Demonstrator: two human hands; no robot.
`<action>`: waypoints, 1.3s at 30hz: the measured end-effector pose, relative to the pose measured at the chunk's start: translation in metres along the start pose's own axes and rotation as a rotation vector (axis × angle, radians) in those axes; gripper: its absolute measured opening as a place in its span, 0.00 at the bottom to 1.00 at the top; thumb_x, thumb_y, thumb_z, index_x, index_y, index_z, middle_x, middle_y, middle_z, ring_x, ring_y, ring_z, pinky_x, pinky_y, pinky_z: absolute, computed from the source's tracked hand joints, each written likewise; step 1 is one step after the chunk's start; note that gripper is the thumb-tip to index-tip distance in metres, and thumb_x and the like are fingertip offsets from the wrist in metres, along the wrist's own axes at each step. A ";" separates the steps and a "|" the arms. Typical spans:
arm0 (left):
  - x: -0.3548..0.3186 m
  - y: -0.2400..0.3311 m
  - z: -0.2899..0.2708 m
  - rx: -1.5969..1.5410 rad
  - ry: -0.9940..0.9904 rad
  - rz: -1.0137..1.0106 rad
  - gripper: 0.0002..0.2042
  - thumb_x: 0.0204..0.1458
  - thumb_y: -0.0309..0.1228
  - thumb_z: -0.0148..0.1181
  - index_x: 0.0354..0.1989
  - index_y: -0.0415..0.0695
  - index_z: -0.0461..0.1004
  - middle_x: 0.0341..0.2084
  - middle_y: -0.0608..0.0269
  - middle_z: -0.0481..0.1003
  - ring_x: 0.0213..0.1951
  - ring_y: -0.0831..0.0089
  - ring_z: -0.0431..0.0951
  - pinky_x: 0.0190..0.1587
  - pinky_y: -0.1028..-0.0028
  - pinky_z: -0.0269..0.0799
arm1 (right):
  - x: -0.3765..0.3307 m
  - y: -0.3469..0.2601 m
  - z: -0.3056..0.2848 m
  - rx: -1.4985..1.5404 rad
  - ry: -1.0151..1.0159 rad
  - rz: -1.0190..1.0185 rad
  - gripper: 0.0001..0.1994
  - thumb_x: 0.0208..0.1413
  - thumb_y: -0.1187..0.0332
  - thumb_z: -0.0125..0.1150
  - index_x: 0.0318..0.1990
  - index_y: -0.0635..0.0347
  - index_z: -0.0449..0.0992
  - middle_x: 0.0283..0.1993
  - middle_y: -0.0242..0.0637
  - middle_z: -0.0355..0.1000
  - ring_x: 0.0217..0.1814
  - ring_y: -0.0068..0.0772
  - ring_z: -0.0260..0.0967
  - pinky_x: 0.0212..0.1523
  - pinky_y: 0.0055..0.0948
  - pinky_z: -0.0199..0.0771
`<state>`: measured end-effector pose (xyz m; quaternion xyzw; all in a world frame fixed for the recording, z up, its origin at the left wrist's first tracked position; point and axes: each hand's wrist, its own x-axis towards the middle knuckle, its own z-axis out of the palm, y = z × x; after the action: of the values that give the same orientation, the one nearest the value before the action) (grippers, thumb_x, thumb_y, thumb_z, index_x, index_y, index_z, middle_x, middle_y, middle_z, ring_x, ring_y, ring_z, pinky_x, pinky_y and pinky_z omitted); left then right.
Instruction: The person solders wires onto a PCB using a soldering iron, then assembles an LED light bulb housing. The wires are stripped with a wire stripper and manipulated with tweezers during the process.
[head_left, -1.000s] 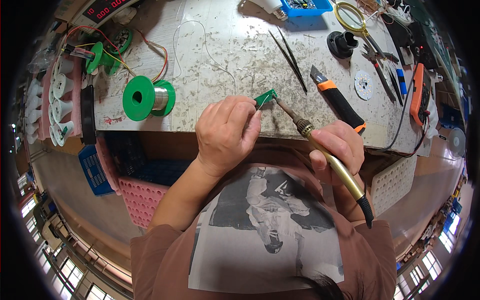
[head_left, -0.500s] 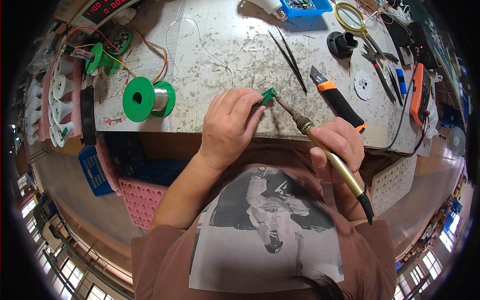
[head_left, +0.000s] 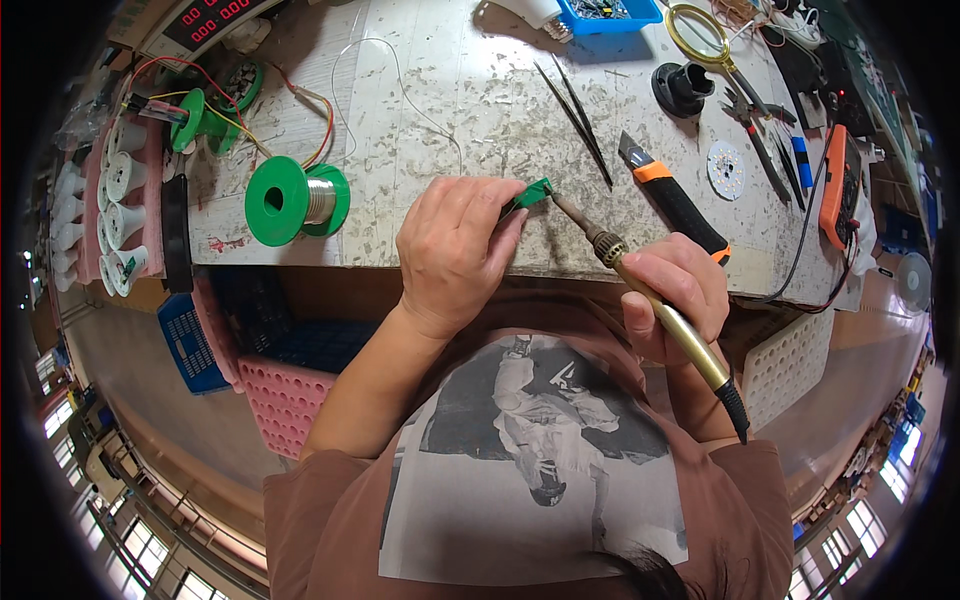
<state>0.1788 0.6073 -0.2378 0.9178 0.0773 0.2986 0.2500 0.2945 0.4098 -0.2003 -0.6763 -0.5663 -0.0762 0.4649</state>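
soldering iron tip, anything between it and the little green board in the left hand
Nothing visible. The brass-handled soldering iron in the right hand points its tip straight at the small green circuit board pinched in the left hand; only bare scratched white worktop lies under them.

Red-digit display (head_left: 215, 18), top left
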 end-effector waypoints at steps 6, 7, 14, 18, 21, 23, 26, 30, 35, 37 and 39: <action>0.000 0.000 0.000 -0.022 0.001 0.001 0.17 0.42 0.23 0.71 0.42 0.44 0.76 0.35 0.60 0.79 0.35 0.59 0.78 0.38 0.65 0.72 | -0.001 0.000 -0.001 0.001 -0.012 0.005 0.14 0.63 0.61 0.59 0.42 0.67 0.75 0.26 0.41 0.72 0.23 0.36 0.69 0.24 0.31 0.69; 0.000 0.000 0.000 -0.022 0.001 0.002 0.17 0.42 0.23 0.71 0.42 0.44 0.76 0.35 0.60 0.79 0.35 0.59 0.78 0.38 0.65 0.72 | -0.001 0.000 -0.002 0.001 -0.015 0.002 0.14 0.63 0.61 0.59 0.42 0.67 0.75 0.26 0.41 0.72 0.23 0.36 0.70 0.24 0.31 0.69; 0.002 -0.001 -0.001 -0.071 0.034 -0.002 0.19 0.41 0.19 0.71 0.43 0.43 0.75 0.35 0.59 0.79 0.35 0.61 0.79 0.38 0.66 0.74 | 0.001 0.001 -0.001 0.020 0.055 -0.014 0.12 0.58 0.64 0.66 0.41 0.63 0.77 0.26 0.36 0.72 0.21 0.34 0.69 0.20 0.30 0.66; 0.007 -0.001 -0.006 -0.094 0.065 0.013 0.19 0.41 0.17 0.70 0.44 0.41 0.73 0.35 0.59 0.79 0.34 0.64 0.79 0.37 0.69 0.75 | 0.008 -0.003 -0.005 0.023 0.048 -0.025 0.12 0.58 0.63 0.66 0.41 0.63 0.77 0.26 0.36 0.72 0.22 0.34 0.69 0.21 0.30 0.67; 0.014 0.000 -0.013 -0.113 0.102 0.025 0.20 0.42 0.15 0.70 0.44 0.41 0.73 0.34 0.59 0.79 0.34 0.65 0.78 0.35 0.71 0.75 | 0.013 -0.006 -0.008 0.015 0.059 -0.035 0.13 0.58 0.62 0.66 0.42 0.62 0.77 0.27 0.36 0.72 0.22 0.34 0.70 0.21 0.30 0.67; 0.018 0.002 -0.016 -0.112 0.117 0.044 0.20 0.41 0.15 0.70 0.44 0.40 0.73 0.34 0.59 0.79 0.33 0.66 0.78 0.36 0.71 0.75 | 0.016 -0.007 -0.009 0.032 0.081 -0.063 0.13 0.59 0.61 0.66 0.42 0.62 0.77 0.27 0.35 0.72 0.22 0.34 0.70 0.22 0.30 0.68; 0.023 0.003 -0.020 -0.115 0.132 0.068 0.21 0.42 0.15 0.70 0.45 0.40 0.72 0.34 0.59 0.79 0.33 0.67 0.78 0.35 0.72 0.76 | 0.016 -0.007 -0.011 0.026 0.098 -0.065 0.13 0.60 0.60 0.65 0.42 0.62 0.76 0.27 0.35 0.72 0.23 0.33 0.71 0.22 0.29 0.68; 0.026 0.005 -0.022 -0.109 0.136 0.080 0.21 0.42 0.16 0.71 0.46 0.40 0.72 0.34 0.59 0.80 0.33 0.68 0.78 0.35 0.73 0.76 | 0.017 -0.008 -0.014 0.019 0.104 -0.070 0.13 0.60 0.60 0.65 0.42 0.62 0.76 0.27 0.34 0.72 0.23 0.32 0.71 0.22 0.29 0.68; 0.026 0.005 -0.022 -0.105 0.130 0.082 0.22 0.42 0.16 0.71 0.47 0.40 0.72 0.34 0.60 0.80 0.33 0.68 0.78 0.35 0.73 0.76 | 0.017 -0.009 -0.015 0.021 0.098 -0.070 0.13 0.60 0.60 0.65 0.43 0.61 0.76 0.27 0.34 0.72 0.23 0.32 0.71 0.22 0.29 0.68; 0.025 0.004 -0.021 -0.106 0.131 0.085 0.22 0.42 0.16 0.71 0.47 0.40 0.72 0.34 0.60 0.80 0.33 0.69 0.78 0.35 0.73 0.76 | 0.016 -0.008 -0.015 0.017 0.095 -0.070 0.13 0.60 0.60 0.65 0.43 0.61 0.76 0.27 0.34 0.72 0.23 0.32 0.71 0.22 0.29 0.68; 0.025 0.004 -0.021 -0.108 0.132 0.091 0.22 0.42 0.15 0.71 0.47 0.40 0.72 0.34 0.60 0.80 0.33 0.69 0.78 0.35 0.73 0.76 | 0.016 -0.008 -0.015 0.017 0.094 -0.070 0.13 0.60 0.60 0.65 0.42 0.61 0.76 0.27 0.34 0.72 0.23 0.32 0.71 0.22 0.29 0.68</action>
<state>0.1872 0.6200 -0.2087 0.8839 0.0357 0.3732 0.2796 0.2999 0.4092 -0.1780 -0.6477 -0.5677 -0.1194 0.4939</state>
